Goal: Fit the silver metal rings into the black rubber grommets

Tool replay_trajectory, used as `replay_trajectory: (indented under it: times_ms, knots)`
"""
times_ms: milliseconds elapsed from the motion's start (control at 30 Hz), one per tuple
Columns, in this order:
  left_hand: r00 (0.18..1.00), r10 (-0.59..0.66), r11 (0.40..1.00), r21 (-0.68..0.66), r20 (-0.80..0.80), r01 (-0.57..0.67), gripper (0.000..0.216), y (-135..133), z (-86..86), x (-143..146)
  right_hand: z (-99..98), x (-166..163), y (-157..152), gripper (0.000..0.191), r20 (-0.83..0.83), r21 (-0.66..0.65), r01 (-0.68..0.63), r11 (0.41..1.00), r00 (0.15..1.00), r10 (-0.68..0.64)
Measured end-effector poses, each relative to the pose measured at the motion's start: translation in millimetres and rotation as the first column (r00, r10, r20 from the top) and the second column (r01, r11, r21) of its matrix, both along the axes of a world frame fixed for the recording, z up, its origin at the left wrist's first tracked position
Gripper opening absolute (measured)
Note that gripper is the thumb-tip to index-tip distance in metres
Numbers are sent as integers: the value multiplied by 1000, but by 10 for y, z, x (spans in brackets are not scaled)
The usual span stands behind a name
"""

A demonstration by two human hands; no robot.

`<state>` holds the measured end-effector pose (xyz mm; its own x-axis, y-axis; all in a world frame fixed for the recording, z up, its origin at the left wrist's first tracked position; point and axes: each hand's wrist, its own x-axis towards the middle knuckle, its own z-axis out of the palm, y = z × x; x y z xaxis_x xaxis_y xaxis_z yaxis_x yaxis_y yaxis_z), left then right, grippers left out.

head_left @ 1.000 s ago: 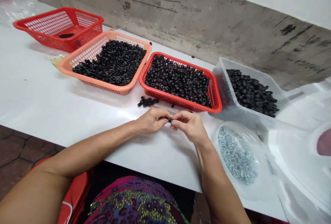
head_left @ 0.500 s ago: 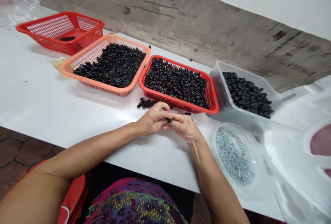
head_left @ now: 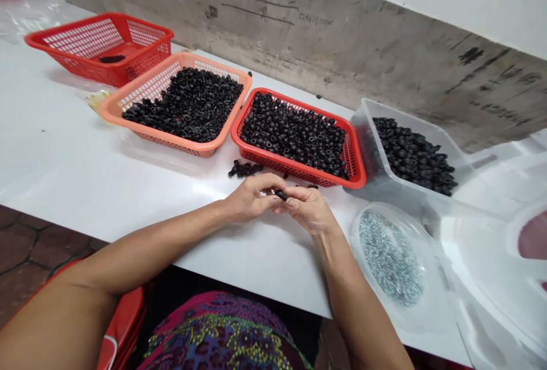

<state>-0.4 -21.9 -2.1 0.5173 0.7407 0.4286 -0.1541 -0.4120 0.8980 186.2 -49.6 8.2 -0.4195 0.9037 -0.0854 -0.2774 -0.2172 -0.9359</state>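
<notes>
Both hands meet above the glossy white worktop [head_left: 141, 187], just in front of a shallow red plastic mesh basket [head_left: 363, 173]. Between their fingertips is a small black rounded piece [head_left: 281, 194]. The left hand [head_left: 252, 199] bends its thumb and forefinger in an arch around the near-left side of the piece; the right hand [head_left: 310, 210] pinches its other end, its remaining fingers curled. The fingers overlap, so the piece's exact form is hard to make out.

The red basket is filled with black ring-like parts [head_left: 294, 136], and a little cluster of black parts [head_left: 243, 169] lies on the worktop by its near-left corner. To its left stands a peach-orange plastic mesh basket [head_left: 205, 146] of small black parts; to its right, a clear rectangular plastic bin [head_left: 384, 179] holds more. Nearer, a round translucent container [head_left: 436, 307] holds tiny silvery pieces [head_left: 391, 256].
</notes>
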Motion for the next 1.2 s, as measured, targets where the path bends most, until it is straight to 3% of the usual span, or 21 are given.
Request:
replay_trajectory:
  times_ms: [233, 333, 567, 767, 1000, 1200]
  knots:
    - [994, 112, 991, 79, -15, -111, 11, 15, 11, -11, 15, 4, -7, 33, 55, -37, 142, 989, 989, -140]
    - [994, 91, 995, 55, -56, -88, 8, 20, 20, -23, 24, 0, -5, 33, 66, -90, 174, 981, 984, -168]
    - [996, 54, 996, 77, -66, -49, 10, 36, -5, -33, -1, -1, 1, 31, -59, -191, 42, 981, 997, -54]
    - [997, -3, 998, 68, -76, 8, 9, 50, 24, -50, -73, 19, -2, 38, -85, -156, -96, 983, 993, 84]
    - [992, -86, 988, -136, -97, 73, 17, 72, 75, -70, -58, 11, 2, 41, -58, -155, -110, 982, 993, 102]
    - [984, -163, 972, -183, -78, 146, 15, 73, 121, -101, -13, 20, 0, 41, -23, -81, -143, 986, 990, 142]
